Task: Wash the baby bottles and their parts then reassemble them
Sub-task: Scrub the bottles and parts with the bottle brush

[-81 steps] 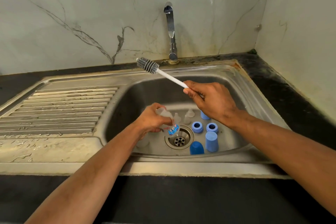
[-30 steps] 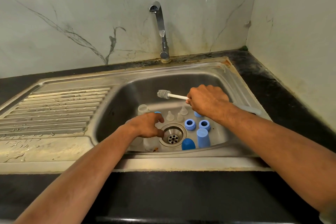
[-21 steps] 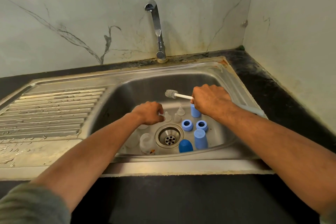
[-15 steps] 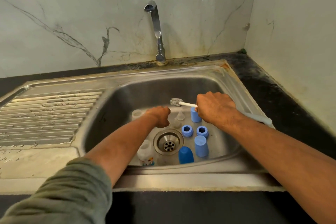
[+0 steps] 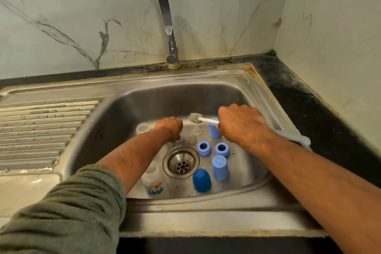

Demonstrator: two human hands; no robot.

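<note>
Baby bottle parts stand scattered over the floor of the steel sink, round the drain. Going from the left: one clear bottle stands open-mouthed near the back, and a second clear bottle with a printed picture stands at the front, partly behind the left forearm. Both look like thin, light plastic, likely slick when wet; I would take each round the body, since a pinch at the rim could skid.

The left hand reaches deep into the basin, knuckles up, fingers curled down over something small and clear at the floor. Whether it has a real hold I cannot tell, as the fingertips are hidden. Just to its right stand the clear teats, soft and floppy by the look of them, best lifted by the wider base.

Further right are two blue rings, a tall blue cap at the back, a pale blue cap and a darker domed cap at the front. These seem stiff and light, easy to grip by the sides.

The right hand is clenched round the white handle of the brush, held about level above the basin floor, bristles pointing left over the teats.
</note>
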